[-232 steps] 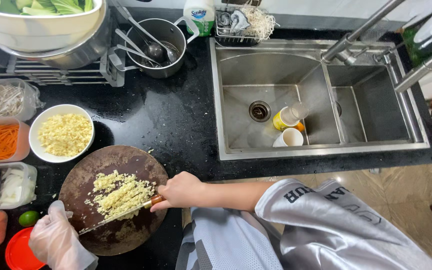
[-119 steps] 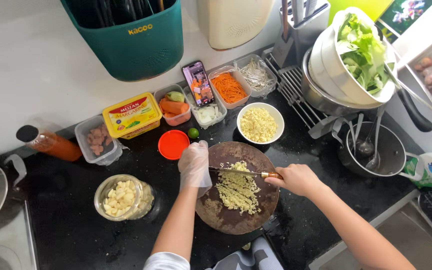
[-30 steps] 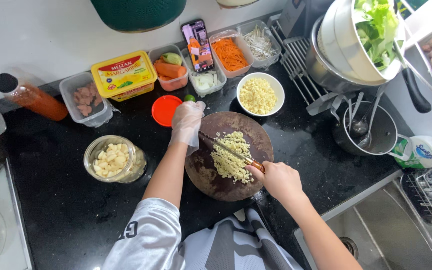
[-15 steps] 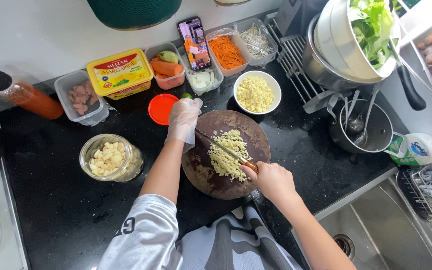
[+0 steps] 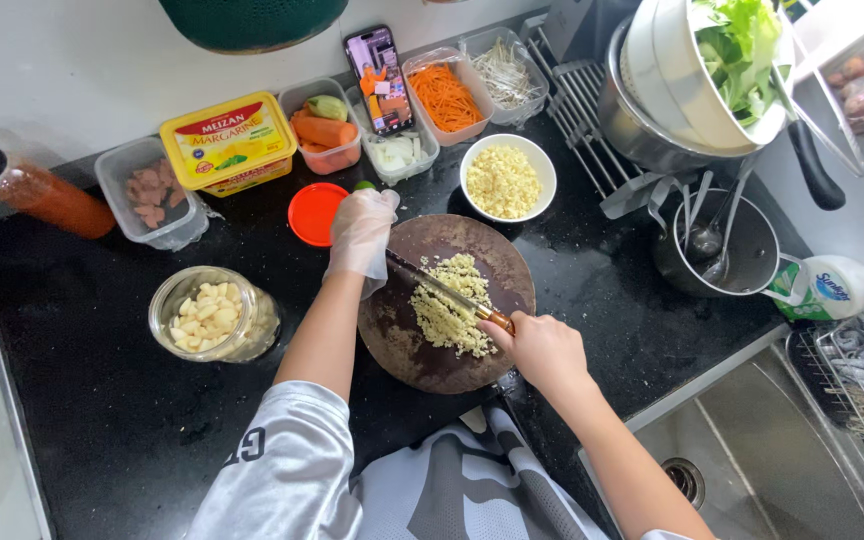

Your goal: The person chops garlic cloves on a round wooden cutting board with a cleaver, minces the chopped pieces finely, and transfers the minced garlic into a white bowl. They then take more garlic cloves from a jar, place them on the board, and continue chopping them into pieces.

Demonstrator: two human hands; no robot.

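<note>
The round wooden chopping board (image 5: 407, 340) sits near the front edge of the black table (image 5: 102, 400), and everything else is placed around it. On the board lies a heap of finely chopped garlic (image 5: 449, 315), pale yellow, slightly right of the board's middle. The right hand (image 5: 542, 350) is closed around the wooden handle of a knife (image 5: 442, 290) at the board's right rim; the blade runs up and left across the heap. The left hand (image 5: 360, 232), in a clear plastic glove, rests at the board's upper left rim with its fingers pressed flat on the blade's tip end, holding nothing else.

Just above the board stands a white bowl (image 5: 508, 178) of the same chopped garlic. Left of the board, a glass jar (image 5: 210, 315) holds whole peeled cloves, close beside the left forearm. An orange lid (image 5: 316, 213) lies flat just beyond the gloved hand. Farther back from the board run a yellow margarine tub (image 5: 227, 142), a clear box of carrots (image 5: 324, 128), a phone (image 5: 378, 78) propped up, a box of grated carrot (image 5: 444, 96) and a box of bean sprouts (image 5: 505, 72). Well to the board's right, a dark pot (image 5: 720, 248) holds ladles, and a large white colander of greens (image 5: 722, 60) sits above it. The steel sink (image 5: 752, 470) lies to the board's lower right.
</note>
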